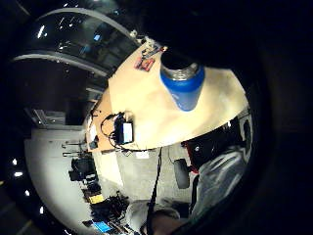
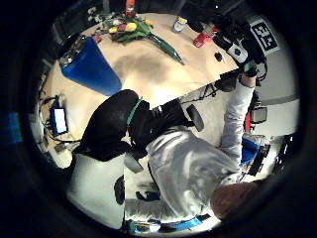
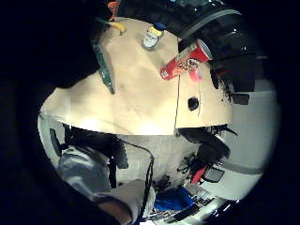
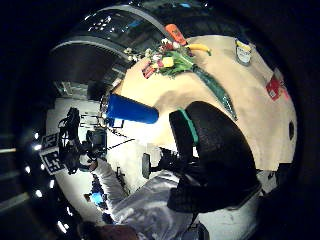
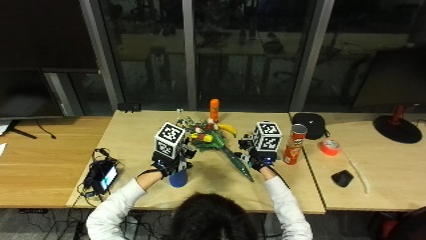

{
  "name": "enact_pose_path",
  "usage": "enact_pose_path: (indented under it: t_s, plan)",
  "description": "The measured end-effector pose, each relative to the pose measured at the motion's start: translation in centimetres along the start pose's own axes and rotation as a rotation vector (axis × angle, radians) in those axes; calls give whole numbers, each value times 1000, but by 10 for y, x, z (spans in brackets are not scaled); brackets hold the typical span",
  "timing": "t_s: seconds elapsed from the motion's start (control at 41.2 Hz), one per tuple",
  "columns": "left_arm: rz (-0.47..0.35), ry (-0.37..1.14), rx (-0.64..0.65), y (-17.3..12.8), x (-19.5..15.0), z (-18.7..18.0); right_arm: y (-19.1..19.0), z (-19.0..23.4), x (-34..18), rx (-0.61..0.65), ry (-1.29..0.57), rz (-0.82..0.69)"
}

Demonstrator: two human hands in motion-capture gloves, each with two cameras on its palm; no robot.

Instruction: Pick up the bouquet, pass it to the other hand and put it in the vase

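Bouquet [image 5: 212, 141] lies flat on the light wooden surface [image 5: 133, 130], flower heads toward the far edge, green wrapped stem running back toward the near edge. Outside view: left hand [image 5: 170, 161] raised over the blue vase [image 5: 178, 178], which stands near the near edge; right hand [image 5: 261, 155] raised just beside the stem end. Neither hand touches the bouquet; fingers hidden, so cannot tell whether either hand is open or closed. Red tube can [image 5: 293, 144] stands just right of the right hand; orange bottle [image 5: 213, 110] at the far edge behind the flowers; banana [image 5: 227, 128] beside the blooms. Phone with lit screen [image 5: 105, 176] near the left edge.

Left little-finger view: vase [image 1: 183, 83] seen from above its open mouth, upright on the surface; phone [image 1: 126, 132] near the edge.

Left thumb view: vase [image 2: 89, 64], bouquet [image 2: 141, 33] beyond it, right hand [image 2: 237, 47] held above the surface.

Right little-finger view: stem end [image 3: 104, 63], red tube can [image 3: 185, 58], small jar [image 3: 152, 36].

Right thumb view: bouquet [image 4: 187, 65] flat, vase [image 4: 131, 110] well apart from it, left hand [image 4: 75, 145] in the air.
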State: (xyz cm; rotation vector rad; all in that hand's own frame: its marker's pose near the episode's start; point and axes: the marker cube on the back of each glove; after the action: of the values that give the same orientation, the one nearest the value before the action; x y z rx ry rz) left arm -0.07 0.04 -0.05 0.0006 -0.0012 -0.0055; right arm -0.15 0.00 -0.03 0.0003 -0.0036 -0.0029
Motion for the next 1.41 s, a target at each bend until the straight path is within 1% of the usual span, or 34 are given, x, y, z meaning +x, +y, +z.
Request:
enact_pose_path:
  t_s: [0.146,0.243,0.34,0.437,0.558,0.704,0.801,0.874,0.995,1.117,1.214,1.262,1.335,1.359,1.408]
  plan:
    - [-8,19,-3,1,-1,0,-2,4,-2,-9,-6,-2]
    - [-2,34,-14,0,1,6,6,4,-1,-26,4,-1]
    - [6,30,-18,1,4,10,11,0,0,-10,8,-10]
    - [19,40,-16,0,4,13,9,0,3,-3,-7,-9]
    - [27,77,-2,-1,5,19,-4,2,5,-7,-46,7]
    - [21,90,-10,0,6,28,-15,2,11,-46,1,109]
    - [24,103,4,0,8,28,-19,-5,14,-51,6,148]
    - [32,117,22,1,13,28,-28,-10,17,-53,-36,166]
    - [48,127,49,6,24,26,-55,-9,23,-68,-127,198]
    - [62,146,64,4,30,30,-84,6,26,-79,-140,259]
    - [67,148,73,-1,33,35,-105,32,26,-114,-135,281]
    - [67,146,76,-4,35,38,-108,44,24,-119,-113,300]
    - [68,147,76,-6,36,41,-103,53,20,-62,-52,350]
    - [66,148,76,-6,36,41,-103,59,18,-61,-52,353]
    - [62,149,77,-5,36,41,-105,76,15,-110,-83,343]
